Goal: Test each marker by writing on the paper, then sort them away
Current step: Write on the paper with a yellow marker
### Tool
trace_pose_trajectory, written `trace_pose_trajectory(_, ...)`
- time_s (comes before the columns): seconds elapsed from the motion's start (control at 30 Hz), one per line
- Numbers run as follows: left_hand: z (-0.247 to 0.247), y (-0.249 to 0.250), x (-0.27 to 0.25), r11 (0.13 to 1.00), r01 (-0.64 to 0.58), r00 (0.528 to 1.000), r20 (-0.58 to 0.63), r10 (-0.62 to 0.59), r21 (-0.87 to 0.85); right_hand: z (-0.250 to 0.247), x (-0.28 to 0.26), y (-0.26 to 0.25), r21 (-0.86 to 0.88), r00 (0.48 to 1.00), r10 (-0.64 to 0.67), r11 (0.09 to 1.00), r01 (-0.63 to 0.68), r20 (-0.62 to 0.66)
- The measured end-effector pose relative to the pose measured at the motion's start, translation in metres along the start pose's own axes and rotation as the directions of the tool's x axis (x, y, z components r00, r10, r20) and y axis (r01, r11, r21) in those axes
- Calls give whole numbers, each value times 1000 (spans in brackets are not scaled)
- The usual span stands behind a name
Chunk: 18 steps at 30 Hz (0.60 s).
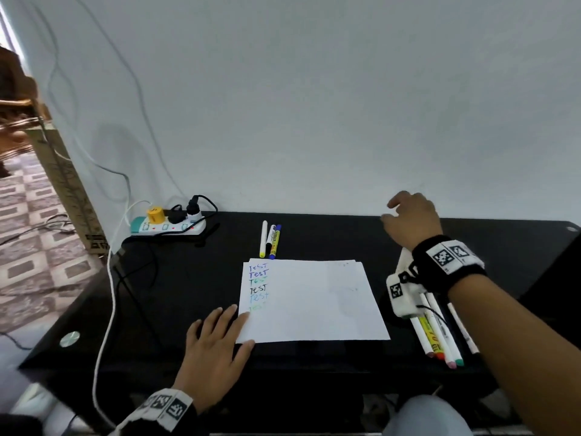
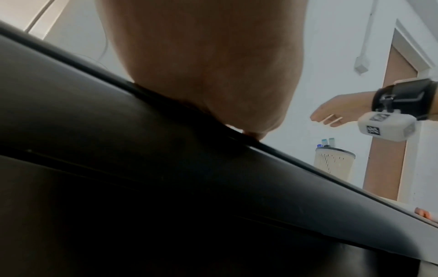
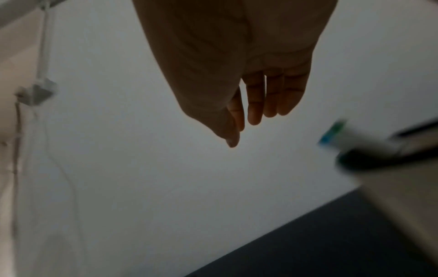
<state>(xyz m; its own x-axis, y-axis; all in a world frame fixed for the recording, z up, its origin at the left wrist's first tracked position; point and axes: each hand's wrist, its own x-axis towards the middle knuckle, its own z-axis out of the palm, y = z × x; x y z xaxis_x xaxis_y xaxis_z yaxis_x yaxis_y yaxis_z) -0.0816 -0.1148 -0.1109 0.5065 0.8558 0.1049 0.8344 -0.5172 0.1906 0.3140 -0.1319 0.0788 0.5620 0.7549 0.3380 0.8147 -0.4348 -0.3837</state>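
A white paper (image 1: 311,300) with "TEST" written several times in different colours lies mid-table. My left hand (image 1: 226,322) lies flat on the black table (image 1: 330,237), its fingertips pressing the paper's left edge. My right hand (image 1: 396,212) hovers empty above the back right of the table, fingers relaxed and straight (image 3: 254,112). Three markers (image 1: 270,239) lie side by side behind the paper. Several more markers (image 1: 440,338) lie to the paper's right, under my right wrist. In the left wrist view a beige holder (image 2: 334,163) with marker caps sticking out stands below my right hand (image 2: 331,116).
A power strip (image 1: 169,226) with plugs and cables sits at the table's back left, and a white cable (image 1: 103,335) runs down the left edge. A plain wall stands right behind the table. A door (image 2: 388,150) shows beyond the holder.
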Motion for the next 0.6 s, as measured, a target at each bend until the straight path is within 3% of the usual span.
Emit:
trace_pose_trajectory(0.1,2,2,0,1000,10,1000,4,-10,19,48,-6,-60,122,974,-48,992,21,221)
trace_pose_trajectory(0.23,4,-2,2,1000,-7,1000,11,7,12,128,-5,-122,141,856,-21,988,-61,516)
trace_pose_trajectory(0.37,3,-5,2,1000,-22,998,56,23,-4,174,-4,-154,142,802,50,976,-166,595)
trace_pose_trajectory(0.6,4,-6,4,1000,-25,999,32,25,-8,199,11,-159,121,810,117,967,-226,575)
